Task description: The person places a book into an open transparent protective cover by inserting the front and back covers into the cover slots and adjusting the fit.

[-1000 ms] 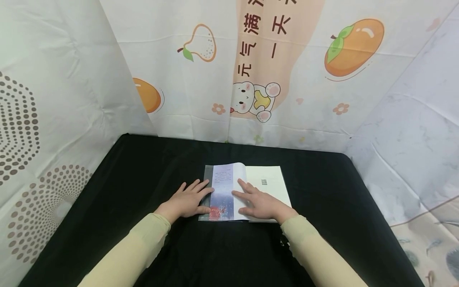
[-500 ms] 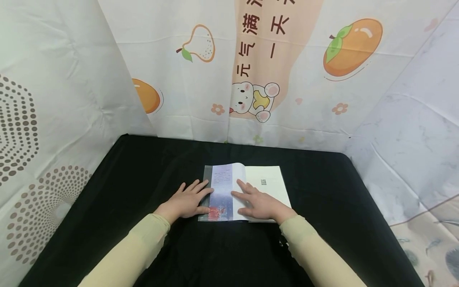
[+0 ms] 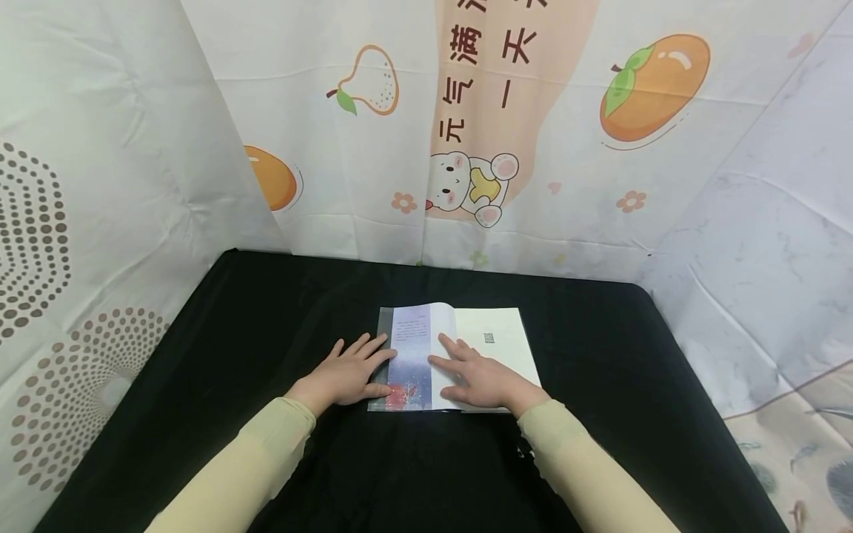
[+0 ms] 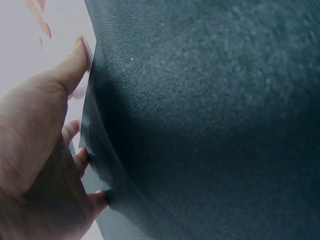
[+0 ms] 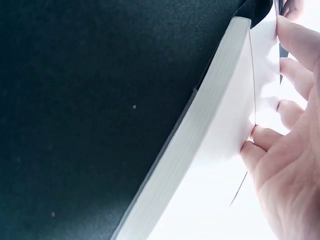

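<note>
Pressing the book flat: likely the step in hand; the book [image 3: 413, 333] lies open just below the centre of the frame, on a black-covered table [image 3: 293, 296].
Left hand [image 3: 343, 376]: fingers spread, grasping nothing, at the book's left edge; thumb and index finger reach the purple flap [image 3: 412, 366].
Right hand [image 3: 488, 381]: also unclenched, fingertips on the white band [image 3: 445, 317] beside the flap, wrist over the right page [image 3: 513, 333] with its small square code.
White band: its top edge bows up near the fold, so light, even strokes toward the fold should suit it.
Clear margin [image 3: 386, 322]: best anchored by the left hand while the right smooths.
Paper: looks thin; dragging could crease it. How hard either hand presses, I cannot tell.
</note>
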Available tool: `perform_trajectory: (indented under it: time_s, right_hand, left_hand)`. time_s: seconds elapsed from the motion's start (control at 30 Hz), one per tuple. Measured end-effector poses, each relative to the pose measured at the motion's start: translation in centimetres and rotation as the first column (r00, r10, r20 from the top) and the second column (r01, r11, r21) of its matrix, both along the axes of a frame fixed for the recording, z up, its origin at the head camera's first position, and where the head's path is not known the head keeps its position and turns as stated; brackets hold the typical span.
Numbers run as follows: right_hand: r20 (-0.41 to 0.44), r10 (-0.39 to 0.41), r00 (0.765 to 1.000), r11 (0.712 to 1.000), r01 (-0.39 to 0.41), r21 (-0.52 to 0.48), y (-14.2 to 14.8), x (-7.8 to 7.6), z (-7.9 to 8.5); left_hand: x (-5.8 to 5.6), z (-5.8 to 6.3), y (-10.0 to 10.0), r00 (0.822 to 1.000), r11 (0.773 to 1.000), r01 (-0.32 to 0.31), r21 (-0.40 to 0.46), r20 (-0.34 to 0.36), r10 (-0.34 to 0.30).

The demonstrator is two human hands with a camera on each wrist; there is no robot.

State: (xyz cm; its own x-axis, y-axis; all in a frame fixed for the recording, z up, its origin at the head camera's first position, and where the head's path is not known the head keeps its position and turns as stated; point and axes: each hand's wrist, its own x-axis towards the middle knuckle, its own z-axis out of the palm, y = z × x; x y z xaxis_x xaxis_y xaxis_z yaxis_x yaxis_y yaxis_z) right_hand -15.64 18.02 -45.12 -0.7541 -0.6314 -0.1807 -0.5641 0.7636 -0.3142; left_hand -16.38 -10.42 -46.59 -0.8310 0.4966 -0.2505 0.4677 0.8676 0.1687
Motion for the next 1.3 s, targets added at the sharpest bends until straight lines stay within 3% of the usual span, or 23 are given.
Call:
perform_trajectory:
  time_s: [1.3]
  right_hand:
    - [-0.029, -0.007, 1.000, 0.999, 0.008, 0.038, -0.49, 0.37, -0.10]
  left_hand:
    - [0.00, -0.05, 0.01, 1.000, 1.000, 0.000, 0.002, -0.011, 0.000]
